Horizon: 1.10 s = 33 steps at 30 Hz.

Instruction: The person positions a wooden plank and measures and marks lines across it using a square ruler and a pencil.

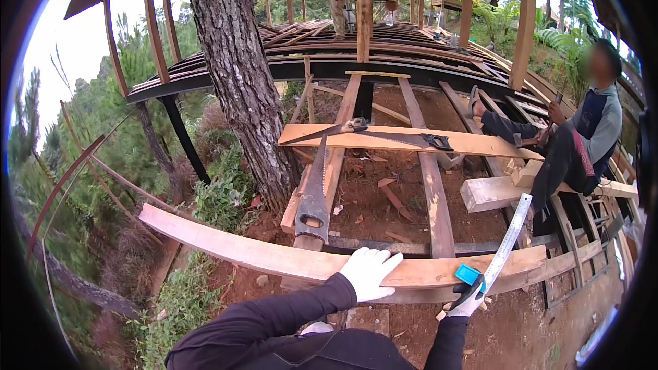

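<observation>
My left hand (370,273), in a white glove, rests on a long wooden board (253,258) with its fingers spread. Further right, my right hand (469,299), in a white and dark glove, is closed around a blue tool (469,276) at the board's right part. A long metal ruler (509,241) rises from that same hand toward the upper right, across the board. Beyond my left hand, a handsaw (314,199) lies on a beam with its handle toward me. Whether the ruler and the blue tool are joined is hidden by the fingers.
A tree trunk (240,75) stands behind the board. Two more saws lie on a plank (411,140) across the beams. A seated person (595,123) is at the right, beside a thick timber (490,194). Another person (338,0) stands on the far frame. Open gaps show soil between beams.
</observation>
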Motion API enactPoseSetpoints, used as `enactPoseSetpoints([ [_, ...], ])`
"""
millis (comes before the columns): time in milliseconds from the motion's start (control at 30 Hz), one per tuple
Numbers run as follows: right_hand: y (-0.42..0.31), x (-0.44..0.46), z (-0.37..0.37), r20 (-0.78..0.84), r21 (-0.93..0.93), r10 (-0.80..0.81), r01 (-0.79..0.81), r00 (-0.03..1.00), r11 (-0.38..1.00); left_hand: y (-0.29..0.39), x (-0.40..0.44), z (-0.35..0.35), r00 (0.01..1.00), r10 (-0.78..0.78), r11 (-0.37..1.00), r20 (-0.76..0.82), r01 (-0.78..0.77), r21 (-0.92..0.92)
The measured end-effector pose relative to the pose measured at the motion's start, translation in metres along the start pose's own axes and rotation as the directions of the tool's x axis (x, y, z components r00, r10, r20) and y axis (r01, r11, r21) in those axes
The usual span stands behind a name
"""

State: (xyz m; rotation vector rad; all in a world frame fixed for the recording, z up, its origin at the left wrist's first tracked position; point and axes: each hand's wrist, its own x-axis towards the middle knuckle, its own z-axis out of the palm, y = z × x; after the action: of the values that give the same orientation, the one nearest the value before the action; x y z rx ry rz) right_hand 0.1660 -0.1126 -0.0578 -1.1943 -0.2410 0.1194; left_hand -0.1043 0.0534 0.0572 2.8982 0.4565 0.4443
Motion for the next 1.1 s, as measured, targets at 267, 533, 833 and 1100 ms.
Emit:
enactPoseSetpoints([
  [267,0.001,0.001,0.001,-0.034,-0.012,0.010,-0.010,0.999,1.000,-0.003,0.000,0.005,0.999,0.025,1.000,-0.048,-0.024,0.017],
  [533,0.008,0.003,-0.003,-0.026,0.004,0.016,-0.016,1.000,1.000,-0.004,0.000,0.008,0.999,0.021,0.999,-0.038,-0.019,0.032],
  [833,0.005,0.001,-0.001,-0.015,-0.001,0.011,-0.011,1.000,1.000,-0.003,-0.001,0.006,1.000,0.017,0.999,-0.023,-0.017,0.032],
  [1100,-0.001,-0.004,0.004,-0.045,-0.022,0.012,-0.013,0.999,1.000,-0.004,-0.001,0.008,1.000,0.014,1.000,-0.022,-0.013,0.029],
])
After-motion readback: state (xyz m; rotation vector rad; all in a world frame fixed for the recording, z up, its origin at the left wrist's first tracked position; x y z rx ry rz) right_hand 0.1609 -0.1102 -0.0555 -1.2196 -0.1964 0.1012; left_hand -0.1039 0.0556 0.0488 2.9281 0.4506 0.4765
